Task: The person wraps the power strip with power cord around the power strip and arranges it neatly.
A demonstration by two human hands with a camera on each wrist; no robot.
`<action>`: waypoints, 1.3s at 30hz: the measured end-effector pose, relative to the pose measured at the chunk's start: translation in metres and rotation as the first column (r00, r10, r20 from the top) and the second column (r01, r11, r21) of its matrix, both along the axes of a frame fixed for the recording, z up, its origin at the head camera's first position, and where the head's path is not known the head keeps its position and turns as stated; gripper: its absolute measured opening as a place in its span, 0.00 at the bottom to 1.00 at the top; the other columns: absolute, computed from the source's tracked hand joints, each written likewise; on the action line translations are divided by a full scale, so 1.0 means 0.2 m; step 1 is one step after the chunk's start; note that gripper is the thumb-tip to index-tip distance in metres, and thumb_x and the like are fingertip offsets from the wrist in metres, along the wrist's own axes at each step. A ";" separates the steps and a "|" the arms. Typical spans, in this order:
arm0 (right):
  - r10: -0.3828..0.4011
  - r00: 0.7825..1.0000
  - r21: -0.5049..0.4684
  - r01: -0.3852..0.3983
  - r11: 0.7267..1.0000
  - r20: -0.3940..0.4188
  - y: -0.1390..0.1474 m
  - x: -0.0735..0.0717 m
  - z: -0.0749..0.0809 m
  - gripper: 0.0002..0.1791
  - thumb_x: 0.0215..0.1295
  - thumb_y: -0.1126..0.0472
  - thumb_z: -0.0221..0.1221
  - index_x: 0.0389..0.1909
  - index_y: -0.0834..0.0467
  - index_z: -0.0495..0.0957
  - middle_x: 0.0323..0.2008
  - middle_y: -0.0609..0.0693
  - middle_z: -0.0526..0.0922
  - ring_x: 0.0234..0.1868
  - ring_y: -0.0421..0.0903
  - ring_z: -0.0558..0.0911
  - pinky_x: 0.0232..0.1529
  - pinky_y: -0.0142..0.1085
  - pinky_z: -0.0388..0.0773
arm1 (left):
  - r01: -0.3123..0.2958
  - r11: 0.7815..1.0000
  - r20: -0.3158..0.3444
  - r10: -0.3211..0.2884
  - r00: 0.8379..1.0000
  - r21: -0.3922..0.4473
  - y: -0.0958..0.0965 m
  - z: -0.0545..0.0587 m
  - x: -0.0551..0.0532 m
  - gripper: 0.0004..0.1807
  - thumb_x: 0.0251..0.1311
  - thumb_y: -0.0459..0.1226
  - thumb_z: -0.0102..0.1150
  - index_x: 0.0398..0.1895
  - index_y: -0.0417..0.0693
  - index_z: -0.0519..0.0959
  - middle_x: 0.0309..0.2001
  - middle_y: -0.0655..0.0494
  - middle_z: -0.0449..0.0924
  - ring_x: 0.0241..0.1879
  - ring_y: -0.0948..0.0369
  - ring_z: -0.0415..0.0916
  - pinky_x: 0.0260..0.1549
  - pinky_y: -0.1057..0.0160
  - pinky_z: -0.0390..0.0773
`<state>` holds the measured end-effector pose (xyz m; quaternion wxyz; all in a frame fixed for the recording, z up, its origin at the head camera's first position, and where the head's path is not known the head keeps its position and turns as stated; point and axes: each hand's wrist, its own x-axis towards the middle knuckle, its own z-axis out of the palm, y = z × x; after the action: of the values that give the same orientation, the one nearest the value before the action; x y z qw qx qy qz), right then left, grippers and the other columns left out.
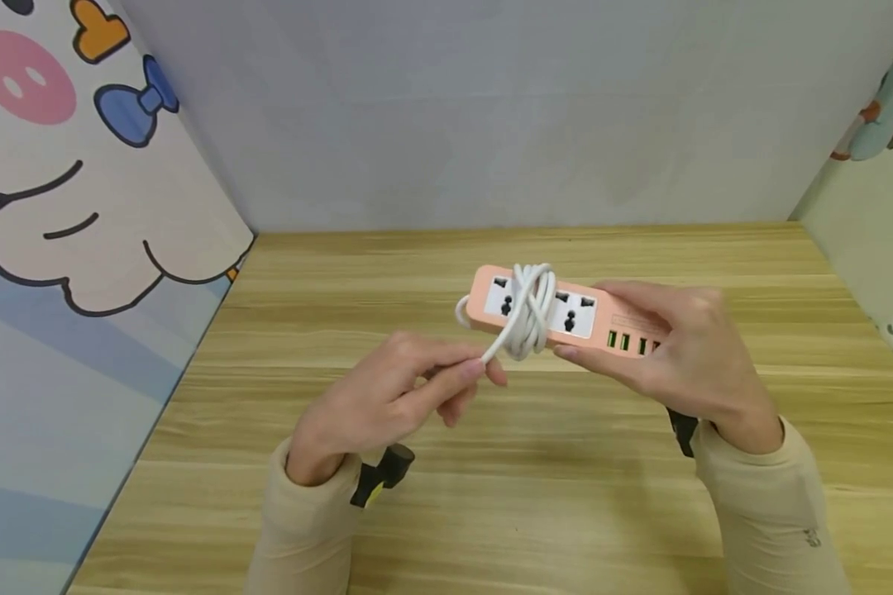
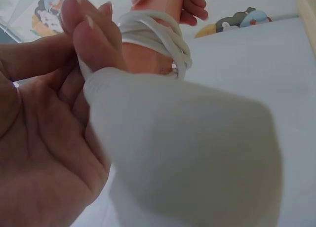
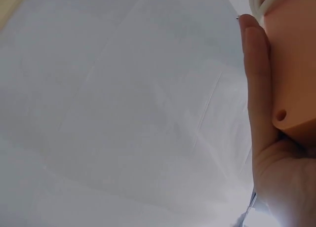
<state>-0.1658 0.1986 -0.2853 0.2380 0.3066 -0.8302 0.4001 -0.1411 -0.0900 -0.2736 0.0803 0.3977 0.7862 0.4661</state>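
A pink power strip (image 1: pixel 603 324) with white socket panels and several USB ports is held above the table by my right hand (image 1: pixel 688 347). Thumb and fingers grip its right end along both long edges. White cord (image 1: pixel 533 310) is wound several times round the middle of the strip. My left hand (image 1: pixel 387 388) pinches the free end of that cord between thumb and fingers, below and left of the coils. In the left wrist view a white plug (image 2: pixel 187 148) looms large beside the left fingers; in the head view the hand hides it.
Below the hands lies a wood-grain table (image 1: pixel 551 512). A pale grey wall panel (image 1: pixel 491 124) rises at its back edge. Printed cartoon panels flank it, one at the left (image 1: pixel 104 248) and one at the right (image 1: pixel 878 215). A black wrist mount (image 1: pixel 390 471) sits under the left wrist.
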 end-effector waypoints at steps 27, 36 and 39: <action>0.025 0.997 -0.138 -0.016 0.990 0.068 0.03 0.02 0.01 0.29 0.27 0.69 0.83 0.40 0.54 0.90 0.28 0.44 0.89 0.16 0.34 0.75 0.19 0.26 0.68 | 0.195 0.967 0.222 -0.156 0.963 -0.165 -0.08 -0.08 -0.14 0.14 0.80 0.36 0.44 0.39 0.48 0.81 0.57 0.57 0.83 0.37 0.65 0.74 0.42 0.65 0.75; 0.092 0.993 -0.149 -0.080 0.986 0.077 0.01 0.00 -0.01 0.30 0.28 0.70 0.83 0.41 0.56 0.89 0.31 0.47 0.90 0.17 0.34 0.77 0.20 0.26 0.70 | 0.200 0.964 0.300 -0.141 0.943 -0.176 -0.09 -0.11 -0.17 0.15 0.80 0.39 0.45 0.39 0.51 0.82 0.43 0.60 0.85 0.31 0.63 0.73 0.35 0.66 0.74; 0.141 0.986 -0.162 -0.125 0.979 0.090 0.00 0.01 -0.01 0.31 0.28 0.72 0.82 0.42 0.57 0.89 0.32 0.47 0.90 0.18 0.35 0.78 0.21 0.26 0.71 | 0.195 0.967 0.313 -0.137 0.940 -0.163 -0.10 -0.13 -0.19 0.13 0.78 0.38 0.48 0.40 0.50 0.84 0.41 0.59 0.86 0.37 0.63 0.79 0.37 0.66 0.78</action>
<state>-0.1638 0.1982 -0.2868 0.1919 0.3214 -0.7849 0.4938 -0.1786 -0.1097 -0.2991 0.2755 0.3782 0.7695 0.4347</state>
